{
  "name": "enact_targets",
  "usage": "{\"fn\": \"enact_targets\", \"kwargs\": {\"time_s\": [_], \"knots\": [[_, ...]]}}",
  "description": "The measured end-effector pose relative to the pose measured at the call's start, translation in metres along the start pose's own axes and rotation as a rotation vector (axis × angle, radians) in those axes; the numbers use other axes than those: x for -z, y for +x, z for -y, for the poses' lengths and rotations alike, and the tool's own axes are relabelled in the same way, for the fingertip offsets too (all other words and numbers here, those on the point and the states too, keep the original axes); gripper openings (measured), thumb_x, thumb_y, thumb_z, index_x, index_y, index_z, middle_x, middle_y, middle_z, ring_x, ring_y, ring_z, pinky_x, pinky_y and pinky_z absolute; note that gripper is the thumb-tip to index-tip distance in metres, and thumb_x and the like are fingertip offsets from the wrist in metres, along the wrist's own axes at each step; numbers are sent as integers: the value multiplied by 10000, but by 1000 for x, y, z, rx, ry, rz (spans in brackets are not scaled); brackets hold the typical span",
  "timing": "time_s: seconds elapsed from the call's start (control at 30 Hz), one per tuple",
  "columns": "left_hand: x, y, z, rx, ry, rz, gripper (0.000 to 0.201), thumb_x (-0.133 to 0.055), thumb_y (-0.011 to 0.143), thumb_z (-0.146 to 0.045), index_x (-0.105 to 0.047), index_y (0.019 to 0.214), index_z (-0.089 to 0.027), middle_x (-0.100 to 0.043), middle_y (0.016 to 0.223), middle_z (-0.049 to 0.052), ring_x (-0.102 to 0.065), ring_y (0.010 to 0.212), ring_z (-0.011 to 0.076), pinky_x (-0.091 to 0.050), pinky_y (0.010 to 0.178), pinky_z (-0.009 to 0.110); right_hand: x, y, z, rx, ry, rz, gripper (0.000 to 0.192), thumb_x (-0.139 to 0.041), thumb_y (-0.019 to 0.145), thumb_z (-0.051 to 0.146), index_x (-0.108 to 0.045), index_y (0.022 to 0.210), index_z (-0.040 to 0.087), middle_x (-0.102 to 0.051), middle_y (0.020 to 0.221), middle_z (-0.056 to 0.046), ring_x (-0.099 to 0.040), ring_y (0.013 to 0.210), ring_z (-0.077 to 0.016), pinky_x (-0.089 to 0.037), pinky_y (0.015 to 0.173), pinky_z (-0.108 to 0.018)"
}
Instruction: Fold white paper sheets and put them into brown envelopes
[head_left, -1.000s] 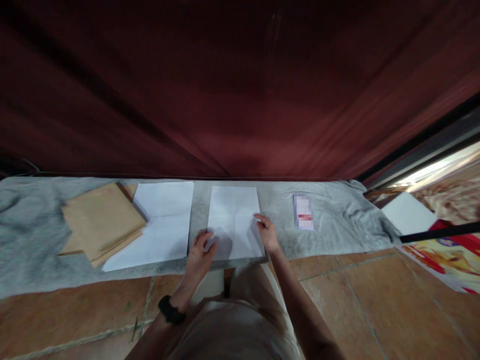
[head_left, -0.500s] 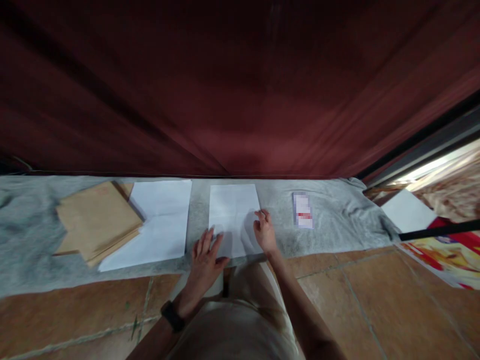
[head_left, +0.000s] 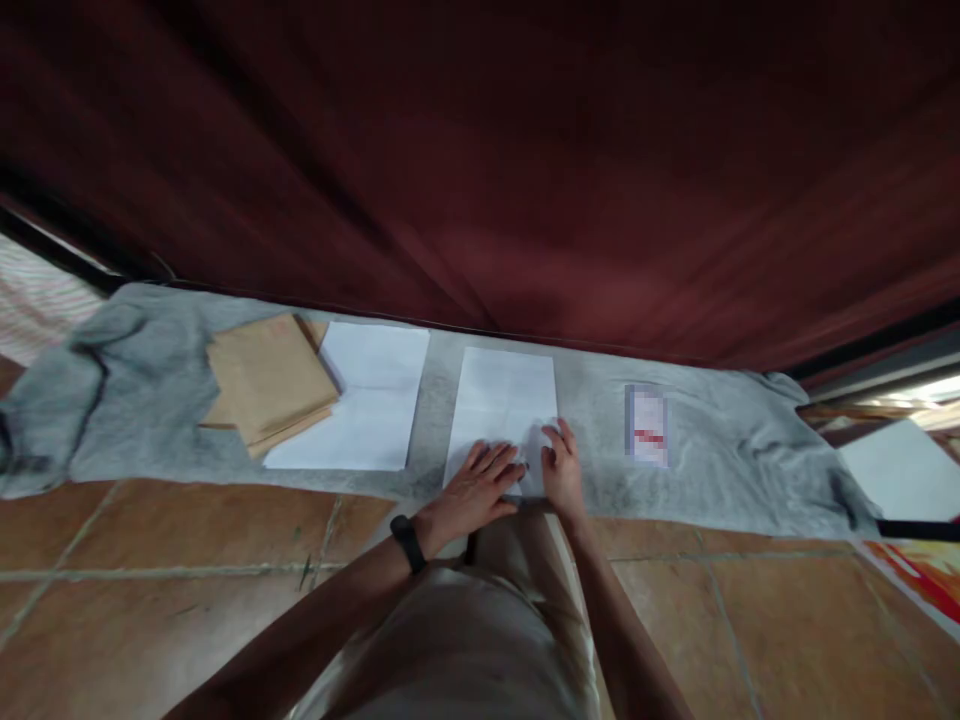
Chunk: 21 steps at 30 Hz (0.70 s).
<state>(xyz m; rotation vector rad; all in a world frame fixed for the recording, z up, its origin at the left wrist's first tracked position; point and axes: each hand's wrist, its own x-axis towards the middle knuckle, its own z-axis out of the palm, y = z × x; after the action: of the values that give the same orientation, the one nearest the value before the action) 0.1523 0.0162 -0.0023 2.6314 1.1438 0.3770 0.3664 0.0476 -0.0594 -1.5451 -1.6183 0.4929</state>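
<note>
1. Plainly, a white sheet of paper (head_left: 504, 405) is seen lying flat on a grey cloth (head_left: 720, 455) spread over the tiled floor (head_left: 187, 560), in front of a dark red curtain (head_left: 480, 170).
2. Faint fold creases can be made out across the sheet, and its long sides run away from the person.
3. The left hand (head_left: 476, 490) is laid palm down on the near left part of the sheet, with the fingers (head_left: 501, 459) spread wide and flat; nothing is gripped.
4. The right hand (head_left: 564, 470) is pressed on the near right part of the sheet, its fingers extended and close together, likewise holding nothing.
5. Both hands are set just beside each other at the near edge, while the far half of the sheet is left uncovered.
6. A dark band (head_left: 407, 542) is worn on the left wrist.
7. A second white sheet (head_left: 364, 410) is seen to the left, partly overlapped by a stack of brown envelopes (head_left: 266, 378).
8. A small blurred card (head_left: 646, 425) lies on the cloth to the right, well apart from the hands.
</note>
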Motion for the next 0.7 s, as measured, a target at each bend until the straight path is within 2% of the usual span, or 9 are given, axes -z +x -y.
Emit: {"fn": "enact_targets", "kwargs": {"time_s": [0.17,0.3,0.43,0.57,0.7], "knots": [[6,10,3,-45,65,9,557,-741,899,-380,-555,1397,-213,-470,1584,153,-372,1511,315,-196,1262,592,3,14,-12,-89,108,-114,365,-488,880,251,-712,1162,195,-632,1311,-136,-603,1204,-253,-482,1077,-471],[8,18,3,-77,88,10,501,-708,923,-329,-568,1384,-191,-492,1568,155,-400,1495,315,-198,1268,583,0,23,-17,-109,130,-138,353,-501,864,285,-722,1116,173,-675,1186,-139,-630,1109,-254,-501,1032,-472],[4,20,-2,-38,118,9,373,-575,974,-201,-603,1343,-148,-556,1503,175,-483,1435,301,-249,1251,558,-2,19,-14,-63,42,-77,357,-482,896,283,-713,1145,173,-603,1313,-165,-589,1209,-270,-489,1066,-485],[-2,16,-6,-39,112,6,369,-490,1003,-152,-599,1354,-183,-572,1496,139,-517,1405,259,-320,1219,480,2,5,-7,48,-54,0,381,-459,948,257,-655,1268,190,-485,1476,-170,-552,1292,-267,-490,1092,-490],[-7,13,-6,-36,136,28,386,-478,1012,-152,-586,1381,-177,-558,1514,137,-499,1422,267,-316,1216,466,8,-8,-3,137,-124,47,405,-416,995,254,-600,1347,176,-392,1568,-187,-477,1394,-293,-441,1146,-542]]}}
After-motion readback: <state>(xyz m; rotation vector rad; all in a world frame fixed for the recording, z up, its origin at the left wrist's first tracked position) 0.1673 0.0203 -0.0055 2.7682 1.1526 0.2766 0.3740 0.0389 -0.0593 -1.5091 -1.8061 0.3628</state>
